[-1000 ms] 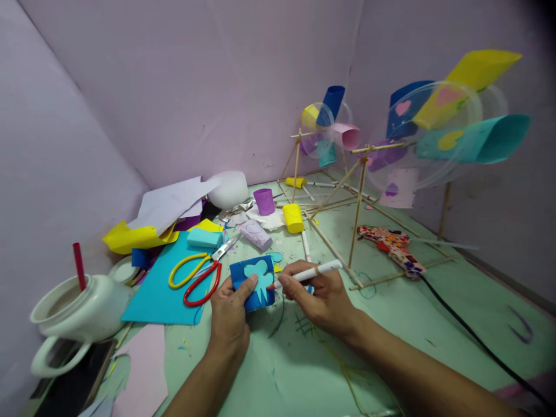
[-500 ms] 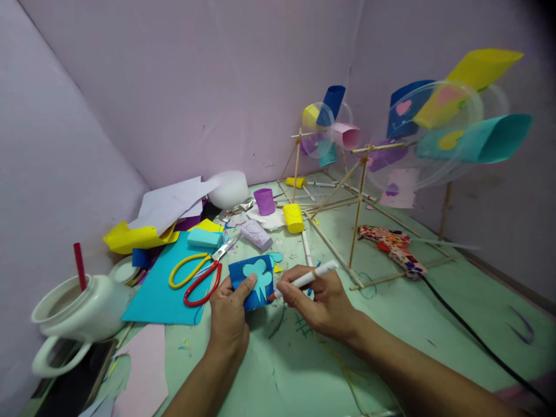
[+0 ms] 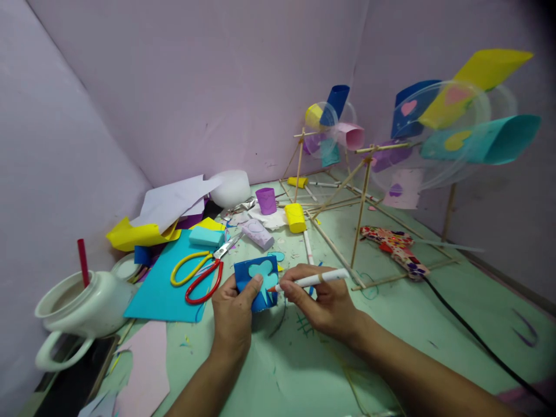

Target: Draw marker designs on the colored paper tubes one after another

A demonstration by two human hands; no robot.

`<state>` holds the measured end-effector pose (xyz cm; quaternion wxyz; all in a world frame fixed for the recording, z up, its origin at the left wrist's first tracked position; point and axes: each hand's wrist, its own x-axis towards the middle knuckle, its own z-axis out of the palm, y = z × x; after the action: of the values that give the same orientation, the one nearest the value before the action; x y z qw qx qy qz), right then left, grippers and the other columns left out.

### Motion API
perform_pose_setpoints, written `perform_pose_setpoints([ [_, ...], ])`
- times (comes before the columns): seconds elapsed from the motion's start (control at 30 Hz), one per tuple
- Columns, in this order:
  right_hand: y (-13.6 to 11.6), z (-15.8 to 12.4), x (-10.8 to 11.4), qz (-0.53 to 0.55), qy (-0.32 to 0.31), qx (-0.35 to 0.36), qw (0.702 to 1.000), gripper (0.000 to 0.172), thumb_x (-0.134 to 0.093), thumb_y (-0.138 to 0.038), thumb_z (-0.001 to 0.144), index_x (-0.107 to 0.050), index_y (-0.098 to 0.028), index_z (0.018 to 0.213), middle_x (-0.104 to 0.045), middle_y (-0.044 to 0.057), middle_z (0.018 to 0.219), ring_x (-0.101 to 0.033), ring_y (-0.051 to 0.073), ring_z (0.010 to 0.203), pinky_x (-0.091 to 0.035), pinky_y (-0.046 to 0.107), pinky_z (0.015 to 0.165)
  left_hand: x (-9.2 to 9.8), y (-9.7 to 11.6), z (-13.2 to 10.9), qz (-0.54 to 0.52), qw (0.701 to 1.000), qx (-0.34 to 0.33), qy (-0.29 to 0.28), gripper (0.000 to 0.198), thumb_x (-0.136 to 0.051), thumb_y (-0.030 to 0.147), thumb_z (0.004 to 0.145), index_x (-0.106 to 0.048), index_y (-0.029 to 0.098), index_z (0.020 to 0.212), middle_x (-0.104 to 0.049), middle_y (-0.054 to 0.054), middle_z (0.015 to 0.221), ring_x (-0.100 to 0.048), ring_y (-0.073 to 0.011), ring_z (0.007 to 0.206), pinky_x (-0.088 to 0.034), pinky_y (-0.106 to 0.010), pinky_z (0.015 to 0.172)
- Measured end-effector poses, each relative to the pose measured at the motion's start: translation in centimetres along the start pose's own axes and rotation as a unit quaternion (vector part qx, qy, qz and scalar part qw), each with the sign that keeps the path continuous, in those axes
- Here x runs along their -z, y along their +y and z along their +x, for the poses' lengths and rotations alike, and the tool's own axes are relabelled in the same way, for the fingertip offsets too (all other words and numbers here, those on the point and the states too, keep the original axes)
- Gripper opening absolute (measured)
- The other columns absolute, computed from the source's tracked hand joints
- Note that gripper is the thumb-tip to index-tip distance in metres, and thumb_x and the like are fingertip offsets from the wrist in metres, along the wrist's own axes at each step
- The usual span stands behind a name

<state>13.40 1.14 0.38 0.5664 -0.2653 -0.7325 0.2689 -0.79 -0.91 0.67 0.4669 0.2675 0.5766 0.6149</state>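
Note:
My left hand (image 3: 237,304) is closed on a dark blue folded paper piece (image 3: 243,272), its thumb pressing a light blue paper cutout (image 3: 263,271) with rounded lobes flat against it. Pinched in my right hand (image 3: 325,304) is a white marker (image 3: 319,279) with an orange-red tip. That tip meets the lower part of the cutout near the dark blue paper's right edge; whether it touches cannot be made out. Scissors (image 3: 208,273) with one yellow and one red handle lie left of my hands, on a turquoise sheet (image 3: 160,295).
At right stands a stick frame (image 3: 358,231) bearing a wheel with coloured paper tubes (image 3: 482,142); a smaller one is behind. A patterned glue gun (image 3: 393,246) trails a black cord. A white pot (image 3: 87,307), pink paper (image 3: 145,370) and paper scraps lie left.
The marker has tilted flatter, and its tip has moved up slightly from the cutout's bottom end. The blue paper has shifted a little to the right in my left hand.

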Motion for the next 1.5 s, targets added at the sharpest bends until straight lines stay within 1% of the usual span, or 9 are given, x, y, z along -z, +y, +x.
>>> perform_pose_setpoints([
  [0.2, 0.15, 0.01, -0.06, -0.018, 0.001, 0.017, 1.000, 0.008, -0.059, -0.015, 0.081, -0.066, -0.016, 0.079, -0.070, 0.006, 0.068, -0.066, 0.014, 0.061, -0.053, 0.023, 0.055, 0.00, 0.18, -0.26, 0.042, 0.999, -0.034, 0.008, 0.020, -0.078, 0.029, 0.054, -0.070, 0.015, 0.066, -0.063, 0.002, 0.055, -0.054, -0.0126, 0.053, -0.048, -0.023, 0.052],
  [0.33, 0.20, 0.03, -0.09, -0.030, -0.012, 0.031, 0.999, 0.009, -0.057, -0.015, 0.082, -0.066, -0.016, 0.080, -0.070, 0.005, 0.068, -0.065, 0.014, 0.060, -0.053, 0.022, 0.055, 0.01, 0.06, -0.20, 0.056, 0.998, -0.040, 0.014, 0.018, -0.077, 0.029, 0.056, -0.068, 0.015, 0.064, -0.061, 0.003, 0.054, -0.053, -0.0119, 0.053, -0.047, -0.022, 0.052],
  [0.6, 0.23, -0.10, -0.08, -0.028, -0.018, 0.014, 0.999, 0.009, -0.057, -0.015, 0.081, -0.065, -0.015, 0.079, -0.069, 0.006, 0.067, -0.065, 0.014, 0.060, -0.053, 0.023, 0.056, -0.22, 0.32, -0.27, 0.060, 0.998, -0.030, 0.019, 0.019, -0.077, 0.029, 0.055, -0.069, 0.015, 0.065, -0.063, 0.003, 0.056, -0.053, -0.0117, 0.053, -0.048, -0.022, 0.052],
  [0.8, 0.26, -0.30, -0.07, -0.017, -0.027, -0.010, 0.999, 0.009, -0.057, -0.017, 0.081, -0.063, -0.016, 0.075, -0.067, 0.004, 0.063, -0.060, 0.012, 0.054, -0.049, 0.021, 0.050, -0.17, 0.26, -0.12, 0.034, 0.999, -0.008, 0.020, 0.024, -0.079, 0.030, 0.052, -0.069, 0.015, 0.067, -0.064, 0.002, 0.056, -0.056, -0.0130, 0.052, -0.049, -0.025, 0.053],
  [0.97, 0.23, -0.32, -0.09, -0.026, -0.035, -0.015, 0.999, 0.010, -0.056, -0.018, 0.081, -0.062, -0.016, 0.073, -0.065, 0.003, 0.060, -0.060, 0.012, 0.053, -0.048, 0.022, 0.050, 0.07, -0.06, 0.24, 0.033, 0.999, -0.008, 0.021, 0.026, -0.079, 0.030, 0.053, -0.070, 0.014, 0.071, -0.064, 0.002, 0.057, -0.057, -0.0141, 0.053, -0.049, -0.025, 0.054],
  [1.13, -0.08, -0.22, 0.05, 0.002, -0.023, -0.030, 0.999, 0.012, -0.056, -0.017, 0.080, -0.063, -0.016, 0.070, -0.066, 0.003, 0.057, -0.058, 0.011, 0.047, -0.046, 0.020, 0.044, 0.08, 0.07, 0.22, 0.044, 0.999, -0.021, 0.023, 0.022, -0.078, 0.030, 0.054, -0.069, 0.015, 0.067, -0.064, 0.002, 0.057, -0.057, -0.0141, 0.055, -0.047, -0.024, 0.053],
  [1.27, -0.21, -0.22, -0.10, 0.054, 0.027, -0.038, 0.997, 0.010, -0.057, -0.014, 0.080, -0.065, -0.015, 0.074, -0.066, 0.003, 0.059, -0.058, 0.011, 0.048, -0.047, 0.019, 0.044, -0.06, 0.43, -0.07, 0.057, 0.998, -0.029, 0.022, 0.018, -0.077, 0.028, 0.054, -0.068, 0.015, 0.063, -0.062, 0.002, 0.056, -0.055, -0.0137, 0.055, -0.047, -0.023, 0.052],
  [1.33, -0.17, -0.19, -0.26, 0.044, 0.035, -0.028, 0.998, 0.009, -0.058, -0.014, 0.080, -0.066, -0.016, 0.076, -0.067, 0.003, 0.061, -0.060, 0.012, 0.051, -0.049, 0.020, 0.046, -0.08, 0.53, -0.17, 0.060, 0.997, -0.036, 0.019, 0.018, -0.076, 0.028, 0.054, -0.068, 0.015, 0.063, -0.062, 0.002, 0.055, -0.055, -0.0137, 0.054, -0.047, -0.024, 0.053],
  [1.5, 0.05, -0.03, -0.37, -0.007, 0.012, 0.005, 1.000, 0.008, -0.059, -0.014, 0.080, -0.066, -0.017, 0.078, -0.069, 0.004, 0.065, -0.063, 0.013, 0.055, -0.053, 0.022, 0.052, -0.04, 0.52, -0.21, 0.069, 0.996, -0.050, 0.019, 0.018, -0.076, 0.030, 0.055, -0.067, 0.016, 0.062, -0.061, 0.002, 0.055, -0.054, -0.0144, 0.054, -0.047, -0.024, 0.052],
])
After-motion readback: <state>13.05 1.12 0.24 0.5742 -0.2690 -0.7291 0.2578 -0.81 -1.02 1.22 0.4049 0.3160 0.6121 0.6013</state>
